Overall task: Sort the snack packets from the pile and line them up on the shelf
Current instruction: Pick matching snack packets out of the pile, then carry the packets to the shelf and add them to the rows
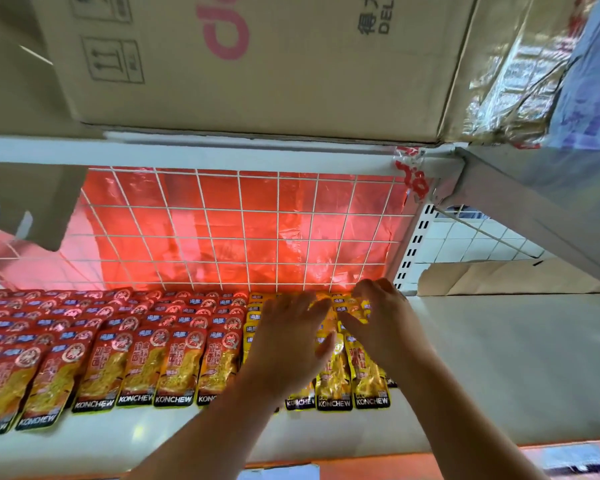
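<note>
Red snack packets (142,362) lie in overlapping rows on the white shelf (499,358), filling its left part. To their right lie rows of yellow snack packets (336,375). My left hand (288,341) rests flat on the yellow rows, fingers straight and spread, covering the left yellow columns. My right hand (378,317) reaches over the back yellow rows, its fingers bent onto the packets near the wire grid; whether it pinches one is hidden.
A white wire grid (239,230) with red foil behind closes the shelf's back. A cardboard box (257,64) sits on the shelf above. A torn cardboard sheet (499,278) leans at the back right. The shelf's right half is bare.
</note>
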Action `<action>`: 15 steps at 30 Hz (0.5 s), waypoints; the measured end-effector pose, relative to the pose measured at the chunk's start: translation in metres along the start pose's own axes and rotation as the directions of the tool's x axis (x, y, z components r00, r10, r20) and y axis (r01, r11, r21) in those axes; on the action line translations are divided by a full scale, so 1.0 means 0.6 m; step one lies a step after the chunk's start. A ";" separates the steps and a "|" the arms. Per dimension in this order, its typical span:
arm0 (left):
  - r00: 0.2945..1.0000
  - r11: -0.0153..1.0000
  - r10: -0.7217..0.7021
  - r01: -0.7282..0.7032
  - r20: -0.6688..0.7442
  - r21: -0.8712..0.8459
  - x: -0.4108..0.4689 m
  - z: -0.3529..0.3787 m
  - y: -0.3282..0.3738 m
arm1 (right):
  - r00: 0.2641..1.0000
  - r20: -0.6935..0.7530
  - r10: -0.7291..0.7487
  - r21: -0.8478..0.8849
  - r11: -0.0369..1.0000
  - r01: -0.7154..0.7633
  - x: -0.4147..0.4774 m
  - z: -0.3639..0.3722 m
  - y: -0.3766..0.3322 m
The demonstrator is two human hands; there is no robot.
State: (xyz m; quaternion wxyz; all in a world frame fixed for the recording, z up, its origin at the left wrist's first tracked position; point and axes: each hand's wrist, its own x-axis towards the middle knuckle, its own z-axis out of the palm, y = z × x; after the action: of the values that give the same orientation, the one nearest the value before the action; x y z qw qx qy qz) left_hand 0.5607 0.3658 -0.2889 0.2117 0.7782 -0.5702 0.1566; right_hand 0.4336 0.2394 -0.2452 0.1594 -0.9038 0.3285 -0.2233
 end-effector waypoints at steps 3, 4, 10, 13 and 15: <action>0.997 0.997 0.076 -0.076 0.000 -0.010 0.046 -0.067 -0.011 | 0.994 -0.033 -0.100 0.034 0.994 0.101 0.025 -0.051 -0.049; 0.995 0.995 0.101 -0.101 -0.013 -0.009 0.061 -0.091 -0.013 | 0.990 -0.059 -0.125 0.046 0.991 0.128 0.032 -0.070 -0.065; 0.936 0.950 0.310 -0.312 -0.167 0.011 0.146 -0.244 0.006 | 0.948 -0.239 -0.212 0.014 0.975 0.221 0.045 -0.207 -0.153; 0.884 0.906 0.420 -0.422 -0.204 0.033 0.184 -0.312 0.035 | 0.929 -0.306 -0.210 -0.050 0.978 0.204 0.034 -0.283 -0.181; 0.843 0.875 0.477 -0.482 -0.249 0.044 0.207 -0.351 0.062 | 0.912 -0.355 -0.206 -0.083 0.978 0.189 0.021 -0.334 -0.187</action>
State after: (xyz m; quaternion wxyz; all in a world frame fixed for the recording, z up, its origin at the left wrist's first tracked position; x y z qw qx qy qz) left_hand 0.5620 0.3613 -0.0414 0.2446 0.5825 -0.7162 0.2965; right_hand 0.3990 0.2850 -0.0221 0.0517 -0.8792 0.2642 -0.3932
